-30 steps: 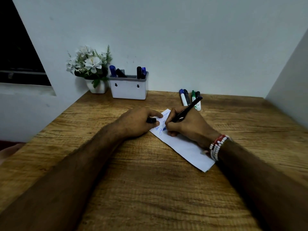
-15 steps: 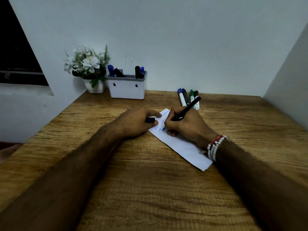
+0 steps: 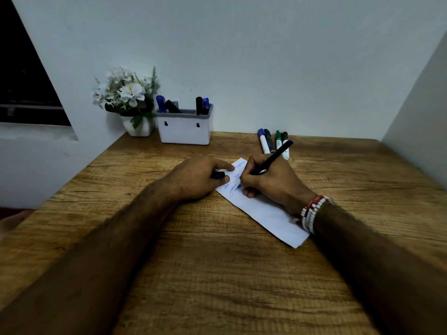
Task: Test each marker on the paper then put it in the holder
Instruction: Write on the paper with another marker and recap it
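One black marker (image 3: 273, 157) is at work. The right hand (image 3: 268, 182) pinches it low on the barrel in a writing grip, tip down on the paper (image 3: 266, 213) among blue scribbles near the sheet's far end. The left hand (image 3: 196, 177) curls its grip round a dark cap (image 3: 217, 175), while its forefinger lies straight on the paper's far left corner and seems to pin it.

Risks, as I judge them: the sheet is a narrow strip lying loose and aslant on the wooden surface (image 3: 217, 274), held only by that finger and the heel of the writing hand. If either lifts mid-stroke, the paper could skid and the tip could mark the wood. The heel also rests just behind the blue lines, which may be wet, so dragging it could smear them. With the cap off, an open tip could go into the holder. The marker's raised tail points toward four markers (image 3: 269, 142) lying side by side just beyond the paper — a careless swing could scatter them.

Against the back wall stands the white holder (image 3: 185, 129), just beside a pot of white flowers (image 3: 139, 126). It holds four: a blue-capped marker (image 3: 160, 103) and a leaning black marker (image 3: 173, 107) at its left end, an upright black marker (image 3: 199, 105) and a blue marker (image 3: 205, 105) toward its right.
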